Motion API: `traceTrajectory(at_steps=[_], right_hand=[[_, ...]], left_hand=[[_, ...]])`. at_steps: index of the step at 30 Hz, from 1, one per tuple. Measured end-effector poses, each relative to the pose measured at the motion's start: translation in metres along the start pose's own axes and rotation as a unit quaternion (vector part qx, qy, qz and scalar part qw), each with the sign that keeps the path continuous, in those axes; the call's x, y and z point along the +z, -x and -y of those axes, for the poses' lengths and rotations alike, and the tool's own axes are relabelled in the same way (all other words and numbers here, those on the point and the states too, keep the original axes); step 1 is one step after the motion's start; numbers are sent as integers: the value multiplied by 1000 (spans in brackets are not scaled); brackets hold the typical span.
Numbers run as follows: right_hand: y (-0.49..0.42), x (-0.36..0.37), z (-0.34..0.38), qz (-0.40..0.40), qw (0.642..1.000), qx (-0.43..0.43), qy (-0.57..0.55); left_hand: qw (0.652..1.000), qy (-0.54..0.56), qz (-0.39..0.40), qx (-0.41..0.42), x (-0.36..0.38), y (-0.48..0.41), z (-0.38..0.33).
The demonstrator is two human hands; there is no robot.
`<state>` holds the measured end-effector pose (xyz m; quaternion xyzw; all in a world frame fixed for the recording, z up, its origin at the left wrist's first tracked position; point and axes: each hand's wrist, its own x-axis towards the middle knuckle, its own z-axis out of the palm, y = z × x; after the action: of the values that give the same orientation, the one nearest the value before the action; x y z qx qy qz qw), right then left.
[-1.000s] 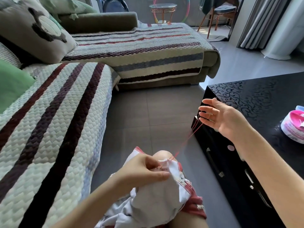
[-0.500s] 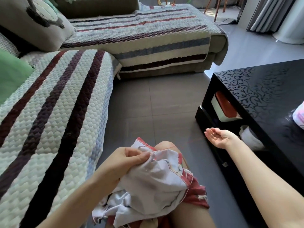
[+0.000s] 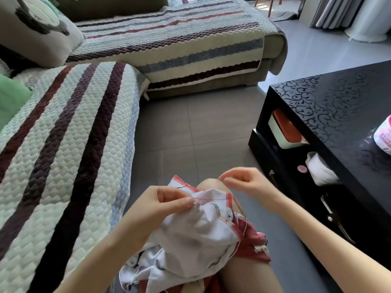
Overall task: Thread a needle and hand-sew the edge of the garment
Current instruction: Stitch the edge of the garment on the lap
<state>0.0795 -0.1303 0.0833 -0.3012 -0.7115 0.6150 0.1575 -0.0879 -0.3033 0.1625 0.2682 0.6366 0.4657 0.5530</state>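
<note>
Peering down, we found the right hand blurred: its fingers were curled and the fingertips drawn together above the knee, and whether they pinched anything we could not tell. The left hand pinched the edge of the white, red-trimmed garment, which lay bunched on the lap; its lower folds ran out of the near edge. One red thread lay taut across the cloth, from the left thumb rightward. A pink-and-white container was cut off at the right, on the glossy black table. Grey floor tiles lay between the table and the striped quilted sofa at left and far. We counted two hands, one garment, one thread, one table, and one red-lidded box in its shelf
</note>
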Motion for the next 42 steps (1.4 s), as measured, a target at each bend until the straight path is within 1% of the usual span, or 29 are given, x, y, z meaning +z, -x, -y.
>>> traceTrajectory(at_steps=[1,2,5,7,9,11,12,14,16,18,21,23,24,27,28,30,31,32,33,34,35,36,37,38,39,40,42], right_hand=[[7,7,2,37,999,-19,25],[12,14,0,54,997,-35,48],[20,27,-5,51,991,-85,94],[21,30,-4,49,991,-98,70],[19,23,0,33,997,-67,-17],[12,13,7,-8,996,-41,-80],[8,8,11,-38,995,-46,-75],[-4,-3,22,-117,989,-95,0],[-17,-15,39,-198,965,-153,82],[-27,-29,60,-279,930,-200,134],[-51,-53,84,-374,888,-220,151],[-73,-70,88,-421,868,-198,174],[-85,-79,84,-440,858,-168,205],[-108,-107,52,-485,825,-21,291],[-111,-111,41,-476,824,28,305],[-108,-105,27,-417,827,96,364],[-103,-97,25,-377,829,101,401],[-98,-86,27,-341,838,77,419],[-90,-72,31,-300,860,37,412],[-77,-56,39,-251,895,-10,369],[-61,-39,48,-185,937,-53,293],[-43,-23,57,-99,970,-79,206],[-26,-12,64,-11,986,-83,143],[-11,-3,67,70,988,-80,109],[0,4,66,132,983,-82,97],[7,10,62,172,975,-92,103],[14,19,52,193,963,-120,143]], left_hand=[[1000,-3,3,2,0,0,0],[1000,-8,7,2,1,0,0],[1000,-18,15,4,1,0,0],[1000,-17,15,3,-1,1,0],[1000,-17,23,-1,-1,2,-1],[999,-26,31,-6,0,3,-2],[999,-31,32,-10,0,3,-2],[999,-39,29,-20,1,1,-1],[998,-42,25,-30,1,0,1],[998,-41,24,-39,2,-1,3],[998,-41,24,-50,2,1,6],[997,-40,30,-54,0,2,8],[997,-38,32,-55,0,2,8],[998,-36,32,-52,0,4,7],[998,-38,31,-49,0,5,8],[998,-40,30,-43,0,7,8],[998,-41,31,-40,0,7,9],[998,-42,32,-38,0,7,9],[998,-45,33,-35,0,7,9],[998,-47,34,-32,0,7,9],[998,-47,37,-29,0,6,9],[998,-47,40,-26,0,5,9],[998,-45,43,-23,0,5,8],[998,-44,46,-19,1,5,8],[998,-44,49,-15,1,5,8],[998,-46,52,-11,1,5,8],[997,-55,55,-1,1,4,8]])
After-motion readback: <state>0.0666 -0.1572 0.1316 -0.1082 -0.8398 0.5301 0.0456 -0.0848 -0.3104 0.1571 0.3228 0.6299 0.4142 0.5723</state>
